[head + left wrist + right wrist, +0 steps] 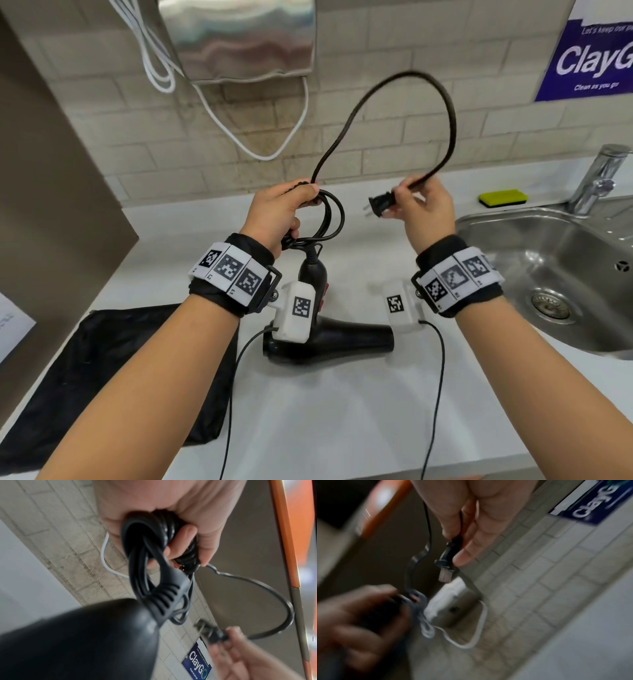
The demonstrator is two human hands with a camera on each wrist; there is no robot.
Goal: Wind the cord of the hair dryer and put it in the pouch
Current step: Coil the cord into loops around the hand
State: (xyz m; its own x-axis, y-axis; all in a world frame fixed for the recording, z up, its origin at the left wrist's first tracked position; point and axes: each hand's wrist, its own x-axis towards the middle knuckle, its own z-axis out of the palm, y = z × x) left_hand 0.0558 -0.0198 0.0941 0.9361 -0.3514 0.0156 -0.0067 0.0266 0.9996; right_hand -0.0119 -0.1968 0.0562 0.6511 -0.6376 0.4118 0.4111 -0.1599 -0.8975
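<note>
My left hand (281, 209) was raised above the white worktop (342, 394), its fingers (181, 543) curled tightly round several gathered coils of the black rubber cord (445, 102). My right hand (428, 212) was held at the same height, just to its right and apart from it, pinching the cord's end directly behind the black two-pronged plug (378, 205) between thumb and forefinger; the remaining fingers were loosely bent. The plug's prongs pointed left, toward the left hand. Between the two hands the free length of cord rose in one tall arch in front of the tiled wall. The glossy black plastic hair dryer (329, 337) was below the left wrist, its barrel lying roughly left to right with the nozzle to the right, its handle running up toward the coils, where a ribbed strain relief (164, 599) joined the cord. I could not tell whether it rested on the worktop or hung from the cord. The flat black fabric pouch (113, 370) lay on the worktop left of the dryer.
</note>
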